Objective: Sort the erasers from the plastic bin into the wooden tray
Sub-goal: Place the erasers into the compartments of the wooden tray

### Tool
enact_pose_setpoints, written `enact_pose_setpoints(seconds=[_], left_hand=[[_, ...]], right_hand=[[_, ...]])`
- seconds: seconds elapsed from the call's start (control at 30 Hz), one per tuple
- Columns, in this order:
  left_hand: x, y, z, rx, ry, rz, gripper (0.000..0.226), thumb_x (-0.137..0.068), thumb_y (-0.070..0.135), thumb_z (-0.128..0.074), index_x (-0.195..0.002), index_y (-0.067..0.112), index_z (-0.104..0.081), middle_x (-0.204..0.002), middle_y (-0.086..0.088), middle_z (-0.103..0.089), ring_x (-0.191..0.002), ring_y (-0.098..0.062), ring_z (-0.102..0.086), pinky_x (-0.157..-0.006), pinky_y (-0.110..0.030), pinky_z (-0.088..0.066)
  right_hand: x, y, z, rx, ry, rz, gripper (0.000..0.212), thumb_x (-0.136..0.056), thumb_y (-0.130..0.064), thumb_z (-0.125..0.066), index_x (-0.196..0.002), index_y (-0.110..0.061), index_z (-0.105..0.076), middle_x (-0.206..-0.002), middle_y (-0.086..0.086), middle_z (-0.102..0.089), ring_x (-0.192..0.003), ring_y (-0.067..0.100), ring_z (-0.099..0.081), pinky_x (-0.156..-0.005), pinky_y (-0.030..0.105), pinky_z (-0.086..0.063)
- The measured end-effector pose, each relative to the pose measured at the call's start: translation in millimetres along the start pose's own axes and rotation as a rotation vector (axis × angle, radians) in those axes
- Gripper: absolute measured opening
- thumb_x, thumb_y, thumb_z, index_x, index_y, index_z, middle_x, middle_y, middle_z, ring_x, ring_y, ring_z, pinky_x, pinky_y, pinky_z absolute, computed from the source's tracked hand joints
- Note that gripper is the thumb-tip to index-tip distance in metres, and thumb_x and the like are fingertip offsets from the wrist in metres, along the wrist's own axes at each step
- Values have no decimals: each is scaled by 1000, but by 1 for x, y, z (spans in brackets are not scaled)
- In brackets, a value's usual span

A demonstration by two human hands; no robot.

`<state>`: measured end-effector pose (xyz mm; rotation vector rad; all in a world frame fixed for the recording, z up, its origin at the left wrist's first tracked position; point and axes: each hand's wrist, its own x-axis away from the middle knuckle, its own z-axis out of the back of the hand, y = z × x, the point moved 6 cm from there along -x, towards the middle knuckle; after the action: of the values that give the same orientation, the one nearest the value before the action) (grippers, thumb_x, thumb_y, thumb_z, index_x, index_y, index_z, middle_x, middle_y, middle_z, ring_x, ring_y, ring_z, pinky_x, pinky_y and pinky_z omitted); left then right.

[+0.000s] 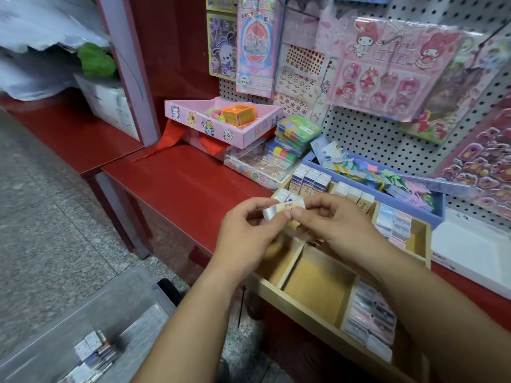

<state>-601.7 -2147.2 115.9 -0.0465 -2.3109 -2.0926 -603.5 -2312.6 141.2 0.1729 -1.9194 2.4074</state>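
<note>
Read "ERASER", upside down, in dark letters on the tan paper sleeve of the eraser (284, 208) held at frame centre. Read "DIY" on a small pale patch low on the pink hanging pack (258, 45) at upper centre. Found the Chinese characters around it too small to make out. Found the print on the blue-and-white boxed erasers (311, 181) in the wooden tray (304, 306) blurred and illegible.
</note>
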Motion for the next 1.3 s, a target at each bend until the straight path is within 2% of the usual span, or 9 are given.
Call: enact_pose_setpoints(seconds=[0.13,0.23,0.37,0.43,0.53,0.7,0.9,1.1,1.3], left_hand=[[2,-2,-10,3,-83,25,47,-66,34,-87,-108,15,-74,-101,-6,-78,-85,-11,-69,-83,-29,-55],[3,-2,-16,38,-125,36,34,-79,16,-83,-111,13,-72,-101,-5,-78,-82,-7,-70,-78,-23,-55],[2,-5,-17,35,-76,44,19,-86,11,-79,-105,13,-75,-100,-12,-77,-82,-17,-66,-74,-33,-52],[0,-6,-16,14,-39,40,18,-86,8,-78,-103,12,-75,-98,-13,-77,-80,-16,-66,-75,-34,-54],[-2,-8,-15,-30,-12,31,18,-87,6,-77,-103,14,-75,-96,-10,-77,-78,-15,-67,-78,-38,-56],[-4,-11,-15,-32,9,31,16,-87,9,-78,-101,15,-75,-95,-9,-77,-79,-15,-67,-73,-32,-56],[-3,-9,-16,-32,9,27,17,-87,6,-77,-102,13,-75,-95,-9,-77,-76,-12,-66,-69,-25,-55],[-4,-8,-15,-43,9,8,16,-87,8,-77,-102,13,-75,-94,-7,-78,-81,-15,-69,-80,-36,-58],[-1,-7,-14,-16,20,28,16,-87,13,-79,-102,14,-75,-97,-8,-77,-84,-17,-69,-84,-42,-58]], right_hand=[[2,15,12,-248,34,-123,36,-80,-22,-77,-110,-3,-69,-84,9,-72,-70,14,-64,-65,26,-53],[5,15,19,-251,35,-135,25,-91,-17,-71,-111,-3,-67,-80,8,-72,-68,14,-64,-60,25,-54],[3,9,42,-271,150,-115,9,-96,-15,-67,-101,-8,-65,-90,12,-73,-71,14,-66,-53,24,-54],[-4,7,73,-105,299,-48,7,-96,-17,-68,-99,-11,-66,-92,9,-71,-74,16,-66,-60,29,-57],[-19,8,113,431,484,36,12,-93,-28,-72,-100,-21,-67,-91,5,-66,-78,22,-64,-71,42,-54],[-46,25,121,774,454,6,16,-91,-31,-75,-101,-22,-68,-77,0,-64,-75,25,-63,-69,39,-52],[-64,30,111,1153,461,-2,16,-93,-29,-69,-105,-20,-62,-97,4,-68,-94,30,-60,-67,35,-46],[-65,26,107,1311,495,14,16,-94,-28,-65,-90,-16,-55,-84,6,-62,-83,30,-58,-62,33,-43],[-49,11,97,996,454,85,24,-96,-41,-63,-83,-22,-62,-73,-1,-63,-76,24,-60,-62,33,-46]])
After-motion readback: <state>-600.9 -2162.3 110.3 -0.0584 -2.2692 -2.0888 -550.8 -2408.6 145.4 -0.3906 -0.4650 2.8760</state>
